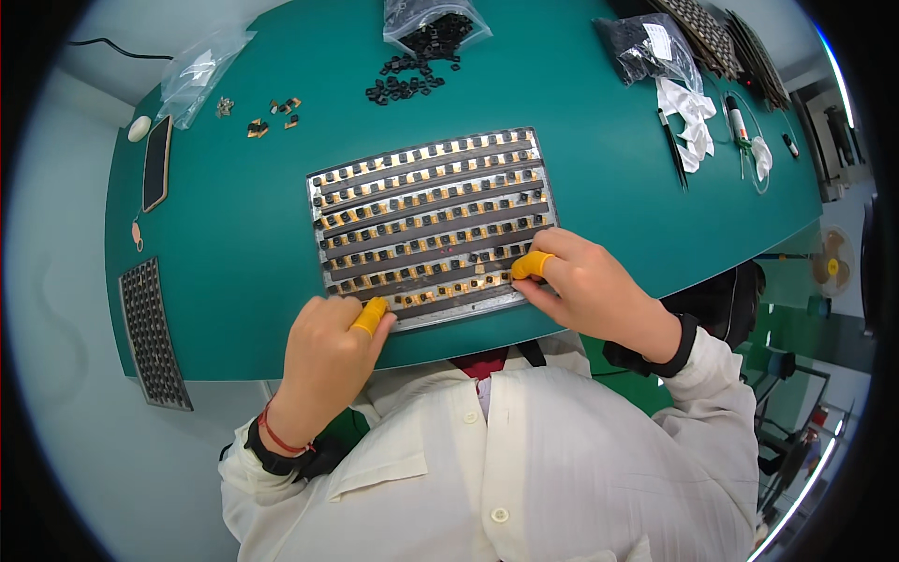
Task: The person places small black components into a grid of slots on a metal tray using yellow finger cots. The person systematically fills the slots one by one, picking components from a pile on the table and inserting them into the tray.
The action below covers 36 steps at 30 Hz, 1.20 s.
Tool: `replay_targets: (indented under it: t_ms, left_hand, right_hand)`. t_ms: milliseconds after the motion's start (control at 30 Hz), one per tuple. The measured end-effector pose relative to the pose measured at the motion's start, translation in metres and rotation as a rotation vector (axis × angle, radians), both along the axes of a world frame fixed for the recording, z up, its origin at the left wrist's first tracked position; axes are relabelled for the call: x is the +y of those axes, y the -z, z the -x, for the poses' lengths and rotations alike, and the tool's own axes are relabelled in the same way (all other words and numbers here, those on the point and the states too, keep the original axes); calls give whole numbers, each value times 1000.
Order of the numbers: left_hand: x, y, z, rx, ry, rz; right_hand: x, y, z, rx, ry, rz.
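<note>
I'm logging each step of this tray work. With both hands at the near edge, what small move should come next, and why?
Probably press the left hand fingertip along the tray's near row: both hands, the right hand too, rest there, and the small parts sit in rows.

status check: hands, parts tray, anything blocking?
Left hand and right hand, both on near edge of metal parts tray; no grip on anything. Tray flat on green table, rows filled. Loose black parts sit far side, nothing blocking.

Single head cam, fisheye, looks steeply down at the bench (599, 178) from close overhead; own chest at 6 o'clock, tray (426, 225) near centre.
</note>
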<state>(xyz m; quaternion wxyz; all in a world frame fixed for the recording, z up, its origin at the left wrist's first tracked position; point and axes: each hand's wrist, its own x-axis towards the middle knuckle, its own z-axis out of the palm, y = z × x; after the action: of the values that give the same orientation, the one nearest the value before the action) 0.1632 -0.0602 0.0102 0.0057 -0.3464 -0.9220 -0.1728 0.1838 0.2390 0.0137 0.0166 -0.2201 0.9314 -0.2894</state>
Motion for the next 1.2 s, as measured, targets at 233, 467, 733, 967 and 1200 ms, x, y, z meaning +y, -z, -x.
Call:
replay_targets:
  t_ms: [233, 467, 733, 967, 1200]
  left_hand:
    - [-1, -17, 5, -308, 12, 171]
    - [4, -38, 72, -486, 41, 4]
    - [28, 21, 203, -100, -214, -286]
    - [63, 30, 196, -103, -25, -294]
    - [49, 14, 189, -276, -97, -299]
  right_hand:
    - [-9, 11, 0, 22, -4, -23]
    - [-20, -5, -14, -106, -10, -290]
    - [-20, -23, 11, -309, -123, -295]
    - [-3, -39, 53, -246, -101, -208]
    - [8, -37, 109, -74, 20, -133]
